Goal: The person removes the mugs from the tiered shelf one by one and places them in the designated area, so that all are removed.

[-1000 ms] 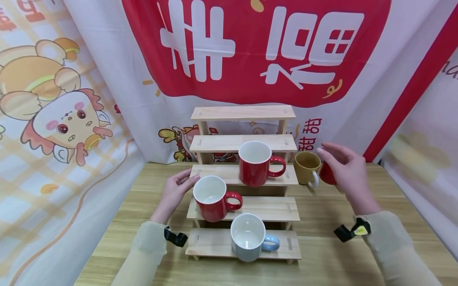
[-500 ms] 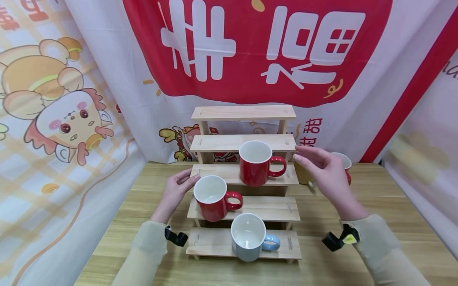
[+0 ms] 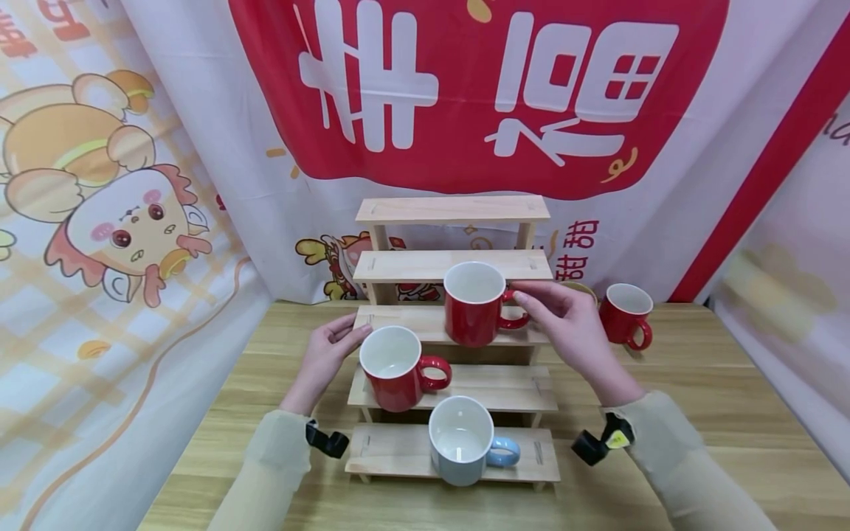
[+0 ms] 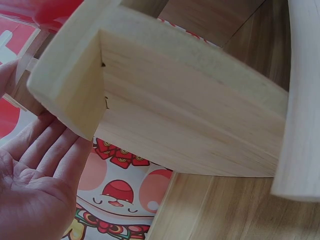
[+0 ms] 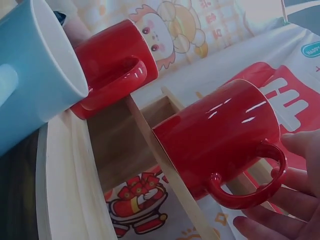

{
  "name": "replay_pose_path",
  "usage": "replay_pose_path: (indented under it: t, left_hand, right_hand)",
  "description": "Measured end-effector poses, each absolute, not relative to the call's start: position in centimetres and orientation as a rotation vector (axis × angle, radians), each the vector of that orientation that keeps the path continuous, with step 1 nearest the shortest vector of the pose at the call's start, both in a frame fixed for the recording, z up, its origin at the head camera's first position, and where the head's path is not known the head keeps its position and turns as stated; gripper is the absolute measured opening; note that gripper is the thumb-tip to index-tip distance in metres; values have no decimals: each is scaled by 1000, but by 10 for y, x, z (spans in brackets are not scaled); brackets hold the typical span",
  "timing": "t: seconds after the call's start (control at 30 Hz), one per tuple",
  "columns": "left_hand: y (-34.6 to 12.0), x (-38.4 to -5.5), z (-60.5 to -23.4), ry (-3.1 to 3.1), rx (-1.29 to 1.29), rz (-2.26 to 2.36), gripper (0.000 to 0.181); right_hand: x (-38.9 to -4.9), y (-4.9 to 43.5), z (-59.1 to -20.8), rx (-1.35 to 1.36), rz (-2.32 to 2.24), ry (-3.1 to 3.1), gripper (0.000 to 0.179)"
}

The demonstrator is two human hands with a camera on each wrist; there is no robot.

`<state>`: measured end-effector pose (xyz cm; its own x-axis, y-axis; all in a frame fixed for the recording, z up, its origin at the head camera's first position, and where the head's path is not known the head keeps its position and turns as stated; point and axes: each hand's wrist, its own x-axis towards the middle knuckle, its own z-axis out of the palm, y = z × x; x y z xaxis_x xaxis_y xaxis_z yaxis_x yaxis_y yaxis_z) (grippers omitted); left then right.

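Note:
A red mug (image 3: 473, 313) with a white inside stands on the middle step of the wooden tiered shelf (image 3: 451, 267). My right hand (image 3: 567, 324) is at its handle; in the right wrist view the thumb is above and the loosely extended fingers (image 5: 275, 215) lie behind the handle loop. Lower down, a second red mug (image 3: 392, 376) sits at the left of its step. A light blue mug (image 3: 460, 450) is on the lowest step. My left hand (image 3: 328, 358) holds the left end of the middle step, thumb on top, fingers (image 4: 47, 147) beneath the board.
To the right of the shelf, on the wood-grain table (image 3: 671, 413), stands another red mug (image 3: 620, 324). Beside it a yellow-brown mug (image 3: 579, 289) is mostly hidden behind my right hand. Printed cloth (image 3: 265, 169) hangs close around the back and sides.
My right hand has moved left from the red mug on the table, past the yellow-brown mug, to the handle of the mug on the middle step. My left hand has stayed in place.

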<state>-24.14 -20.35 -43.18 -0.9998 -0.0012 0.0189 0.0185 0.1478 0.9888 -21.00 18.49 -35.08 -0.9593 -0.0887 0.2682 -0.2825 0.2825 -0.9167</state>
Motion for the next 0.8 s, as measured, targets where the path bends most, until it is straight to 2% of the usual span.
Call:
replay_pose_path:
  t: [0.33,0.8]
  left_hand:
    - [-203,-241,-432,-2366,-13,-2037,63]
    - [-202,-243,-433,-2341,-17,-2053,60]
  right_hand:
    - [-211,180,-349,335,1849,-2370,41]
    - [-215,183,-350,312,1902,-2432,45]
